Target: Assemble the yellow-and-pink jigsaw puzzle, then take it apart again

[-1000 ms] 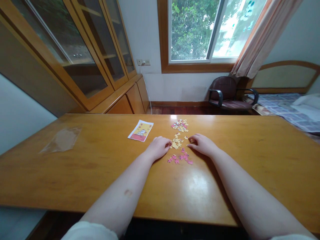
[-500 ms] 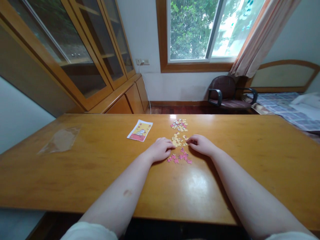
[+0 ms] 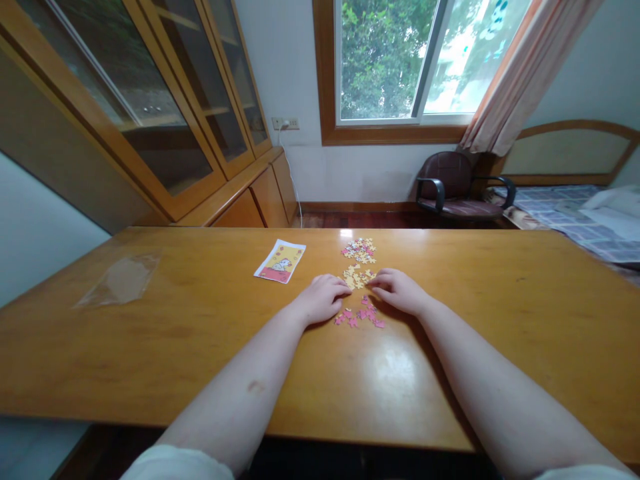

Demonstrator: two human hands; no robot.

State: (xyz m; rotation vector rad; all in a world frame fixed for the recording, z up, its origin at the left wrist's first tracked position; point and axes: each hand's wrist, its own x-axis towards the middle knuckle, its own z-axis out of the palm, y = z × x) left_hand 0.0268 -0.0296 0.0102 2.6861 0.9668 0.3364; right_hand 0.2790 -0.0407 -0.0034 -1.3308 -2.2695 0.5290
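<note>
Resting both hands on the table (image 3: 200,320), my left grip (image 3: 323,298) and right grip (image 3: 397,291), fingers loosely curled and holding nothing, flank the yellow puzzle pieces (image 3: 357,277) lying between their fingertips.

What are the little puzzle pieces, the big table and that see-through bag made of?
The yellow puzzle pieces between the left hand and right hand look like thin printed cardboard: flat, matte, colored on top. The table seems varnished wood; it shows grain and mirrors the window light. The clear bag is probably thin plastic, see-through and crinkly.
</note>
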